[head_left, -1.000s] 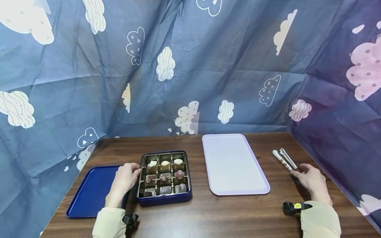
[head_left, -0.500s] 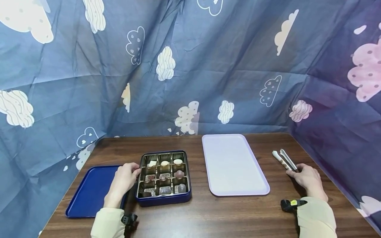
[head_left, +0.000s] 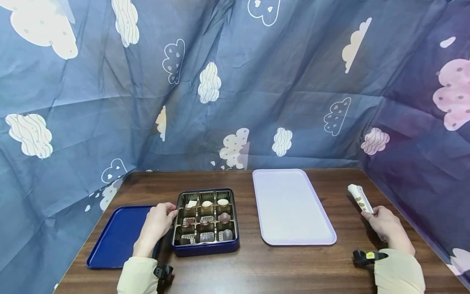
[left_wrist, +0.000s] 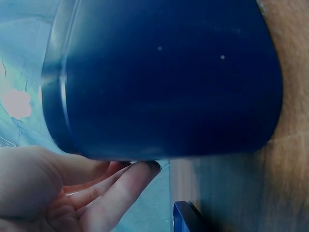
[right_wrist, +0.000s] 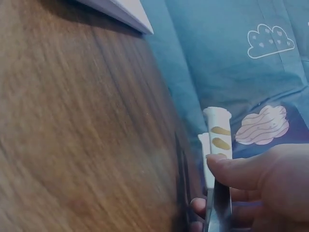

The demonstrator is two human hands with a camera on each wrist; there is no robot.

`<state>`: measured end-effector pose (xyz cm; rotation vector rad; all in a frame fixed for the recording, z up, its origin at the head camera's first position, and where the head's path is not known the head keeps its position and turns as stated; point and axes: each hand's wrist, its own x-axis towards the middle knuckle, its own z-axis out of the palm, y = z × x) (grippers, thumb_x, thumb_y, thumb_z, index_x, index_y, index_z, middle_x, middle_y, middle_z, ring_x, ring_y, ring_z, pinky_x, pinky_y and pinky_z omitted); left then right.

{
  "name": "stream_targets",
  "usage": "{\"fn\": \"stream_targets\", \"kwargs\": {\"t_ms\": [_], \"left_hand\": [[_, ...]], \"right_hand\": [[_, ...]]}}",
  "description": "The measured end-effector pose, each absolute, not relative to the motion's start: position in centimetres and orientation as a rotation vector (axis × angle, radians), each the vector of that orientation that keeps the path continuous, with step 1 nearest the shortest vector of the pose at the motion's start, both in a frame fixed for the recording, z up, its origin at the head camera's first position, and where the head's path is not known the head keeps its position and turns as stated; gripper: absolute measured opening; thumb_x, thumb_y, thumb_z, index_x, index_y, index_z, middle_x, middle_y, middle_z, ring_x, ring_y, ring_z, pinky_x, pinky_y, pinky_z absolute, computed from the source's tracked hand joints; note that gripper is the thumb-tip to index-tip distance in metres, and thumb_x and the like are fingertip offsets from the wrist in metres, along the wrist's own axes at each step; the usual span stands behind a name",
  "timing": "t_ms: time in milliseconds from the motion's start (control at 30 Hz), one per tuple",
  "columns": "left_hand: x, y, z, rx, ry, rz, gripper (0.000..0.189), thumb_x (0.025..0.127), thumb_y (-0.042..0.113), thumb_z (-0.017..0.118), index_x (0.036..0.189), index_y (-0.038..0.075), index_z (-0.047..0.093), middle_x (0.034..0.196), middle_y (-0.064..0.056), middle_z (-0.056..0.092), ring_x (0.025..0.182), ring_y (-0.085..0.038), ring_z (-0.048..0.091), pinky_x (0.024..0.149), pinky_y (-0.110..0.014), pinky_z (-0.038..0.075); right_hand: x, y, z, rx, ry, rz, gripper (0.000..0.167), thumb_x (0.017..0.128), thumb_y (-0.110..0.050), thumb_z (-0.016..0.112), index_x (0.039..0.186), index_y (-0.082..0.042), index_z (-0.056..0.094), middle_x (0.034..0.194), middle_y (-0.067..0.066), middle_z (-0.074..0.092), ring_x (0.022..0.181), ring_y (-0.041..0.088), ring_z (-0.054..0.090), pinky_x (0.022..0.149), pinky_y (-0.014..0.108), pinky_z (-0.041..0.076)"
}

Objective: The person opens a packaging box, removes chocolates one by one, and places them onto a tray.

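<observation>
At the right of the table my right hand (head_left: 389,228) pinches a pair of tongs (head_left: 360,199) with white ends and brown marks. The right wrist view shows the thumb on one arm of the tongs (right_wrist: 220,133) and fingertips on the other side, the two white ends close together. My left hand (head_left: 156,228) rests its fingertips against the left side of a square blue tin (head_left: 207,248). In the left wrist view, thumb and fingers lie along the edge of the tin (left_wrist: 169,87), not wrapped round it. Inside the tin, gold compartments hold white and dark chocolates (head_left: 225,217).
A blue tray (head_left: 119,237) lies left of the tin, partly under my left forearm. A white tray (head_left: 293,208) with a pale lilac rim lies between the tin and the tongs. Behind the wooden table (head_left: 279,269) hangs a blue cloud-print cloth (head_left: 257,81).
My right hand has closed on the tongs, and their white ends have drawn together and turned slightly. The left hand stays at the tin. The head view has shifted a little.
</observation>
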<state>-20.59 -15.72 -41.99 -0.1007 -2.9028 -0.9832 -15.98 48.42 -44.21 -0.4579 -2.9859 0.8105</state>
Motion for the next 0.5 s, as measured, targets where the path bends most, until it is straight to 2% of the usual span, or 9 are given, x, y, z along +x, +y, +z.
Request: {"fn": "stream_targets", "kwargs": {"t_ms": [133,300,500], "left_hand": [[-20.8,-15.5,-41.8,-0.100,-2.903,-0.987,0.020,0.095,0.010,0.063,0.108,-0.004,0.069,0.093,-0.013,0.071,0.055,-0.012,0.061,0.056,-0.033,0.053],[-20.8,-15.5,-41.8,-0.083,-2.910,-0.987,0.020,0.096,0.010,0.063,0.108,-0.004,0.068,0.092,-0.012,0.071,0.054,-0.012,0.061,0.056,-0.033,0.052],[-20.7,-15.6,-41.8,-0.081,-2.912,-0.988,0.020,0.096,0.009,0.062,0.109,-0.005,0.068,0.096,-0.015,0.071,0.055,-0.013,0.063,0.059,-0.036,0.054]], "right_hand": [[-16.2,48.3,-43.6,-0.474,-2.929,0.856,0.044,0.101,-0.032,0.046,0.106,0.012,0.042,0.078,0.021,0.053,0.069,0.035,0.054,0.057,0.041,0.042],[-16.5,47.5,-42.8,-0.435,-2.846,0.786,0.047,0.102,-0.031,0.047,0.112,0.015,0.042,0.091,0.030,0.055,0.084,0.046,0.052,0.068,0.049,0.040],[-16.5,45.6,-42.1,-0.357,-2.712,0.780,0.050,0.101,-0.031,0.053,0.125,0.013,0.046,0.100,0.031,0.059,0.087,0.043,0.055,0.066,0.044,0.038]]}}
